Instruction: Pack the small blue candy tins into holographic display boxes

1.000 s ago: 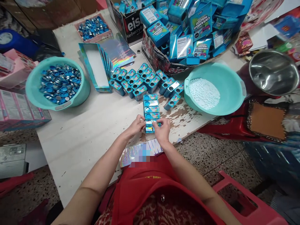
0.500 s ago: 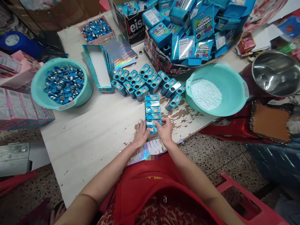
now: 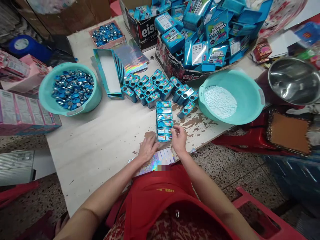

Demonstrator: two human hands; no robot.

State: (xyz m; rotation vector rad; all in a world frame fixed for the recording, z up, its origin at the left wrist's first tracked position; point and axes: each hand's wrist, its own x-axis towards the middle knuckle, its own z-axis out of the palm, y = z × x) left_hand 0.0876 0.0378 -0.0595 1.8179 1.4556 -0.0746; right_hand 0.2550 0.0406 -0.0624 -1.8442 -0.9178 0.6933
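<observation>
A column of several small blue boxes (image 3: 164, 117) stands side by side in front of me, with round caps or stickers on their tops. My left hand (image 3: 148, 149) rests on the table left of the column's near end, fingers apart and holding nothing. At the right side of the near boxes is my right hand (image 3: 179, 137), its thumb and fingers apart, touching or almost touching them. Holographic sticker sheets (image 3: 156, 161) lie at the table's front edge. Beyond the column, more blue boxes with dark round openings (image 3: 151, 89) stand in groups.
A teal basin of blue and silver caps (image 3: 45, 96) is at left. Another teal basin (image 3: 250, 100) at right holds white pellets. An open blue tray (image 3: 111, 71), a carton heaped with blue boxes (image 3: 172, 66) and a metal pot (image 3: 292, 80) stand around.
Both hands have drawn slightly apart from the near boxes; the left no longer touches them and the right thumb has come off their tops. The view has shifted slightly.
</observation>
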